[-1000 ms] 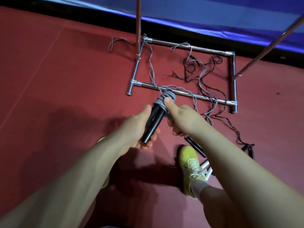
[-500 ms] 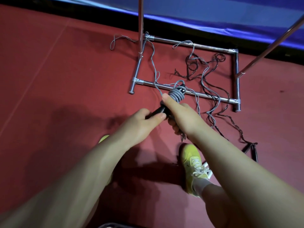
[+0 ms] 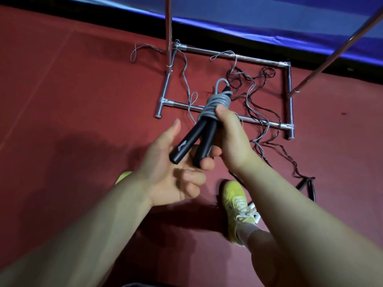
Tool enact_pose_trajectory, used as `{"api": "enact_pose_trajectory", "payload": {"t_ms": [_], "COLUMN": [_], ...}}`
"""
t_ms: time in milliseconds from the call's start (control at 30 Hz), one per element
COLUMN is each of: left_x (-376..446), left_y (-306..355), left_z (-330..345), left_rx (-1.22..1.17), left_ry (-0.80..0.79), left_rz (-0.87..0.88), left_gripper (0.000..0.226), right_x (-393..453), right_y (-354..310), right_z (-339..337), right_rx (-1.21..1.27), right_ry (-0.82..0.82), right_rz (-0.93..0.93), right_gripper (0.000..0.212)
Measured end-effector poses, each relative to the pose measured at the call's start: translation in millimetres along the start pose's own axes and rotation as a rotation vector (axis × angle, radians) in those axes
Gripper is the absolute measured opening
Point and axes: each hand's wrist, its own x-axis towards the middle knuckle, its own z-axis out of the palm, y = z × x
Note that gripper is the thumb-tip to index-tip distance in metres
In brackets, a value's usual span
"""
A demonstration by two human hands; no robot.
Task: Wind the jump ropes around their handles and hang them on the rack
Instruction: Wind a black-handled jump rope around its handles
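A grey jump rope (image 3: 215,102) is wound in coils around the tops of its two black handles (image 3: 204,141). My right hand (image 3: 230,137) grips the bundle, thumb pressed on the coils. My left hand (image 3: 172,168) sits under the handles' lower ends, palm up, fingers apart and curled; the handle tips rest on its fingertips. The chrome rack (image 3: 228,114) stands on the floor beyond, its uprights rising out of view. A loose grey rope (image 3: 187,79) and a loose black rope (image 3: 275,141) lie tangled across the rack's base.
Red floor all around, with a blue mat (image 3: 269,21) along the far edge. Black handles of the loose rope (image 3: 306,185) lie at the right. My yellow shoe (image 3: 236,201) stands below the hands; another peeks out by my left wrist.
The bundle has risen and tilted so both handles show. My left hand has let go of the handles and opened beneath them. My right hand keeps its grip on the coils.
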Motion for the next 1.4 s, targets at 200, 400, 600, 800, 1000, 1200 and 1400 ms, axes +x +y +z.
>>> {"api": "enact_pose_trajectory", "payload": {"t_ms": [200, 400, 600, 800, 1000, 1200, 1400], "left_x": [-5.8, -2.6, 3.7, 8.1, 14.9, 19.2, 19.4], "left_y": [11.7, 10.1, 8.6, 7.3, 2.9, -6.0, -2.3], "left_z": [-7.1, -5.4, -8.7, -9.2, -15.4, -21.3, -25.4], "left_rx": [0.086, 0.226, 0.418, 0.483, 0.693, 0.903, 1.005], "left_ry": [0.068, 0.192, 0.374, 0.439, 0.604, 0.655, 0.711], "left_rz": [-0.066, -0.08, -0.057, 0.005, 0.084, 0.001, 0.144], "left_gripper": [0.07, 0.078, 0.077, 0.075, 0.065, 0.049, 0.037], "right_x": [-1.6, -11.0, -7.5, -2.9, -1.5, -6.6, -4.6], "right_y": [-10.7, -13.0, -6.4, -7.1, 2.6, 9.5, 13.5], "right_z": [-20.8, -20.2, -17.6, -12.1, -10.6, -14.3, -9.2], "right_rx": [-0.367, -0.596, -0.805, -0.829, -0.643, -0.625, -0.507], "right_ry": [-0.196, -0.107, 0.04, 0.111, 0.076, 0.001, 0.009], "right_rz": [0.102, 0.121, 0.165, 0.157, 0.184, 0.385, 0.517], "right_gripper": [0.067, 0.06, 0.06, 0.059, 0.055, 0.069, 0.067]}}
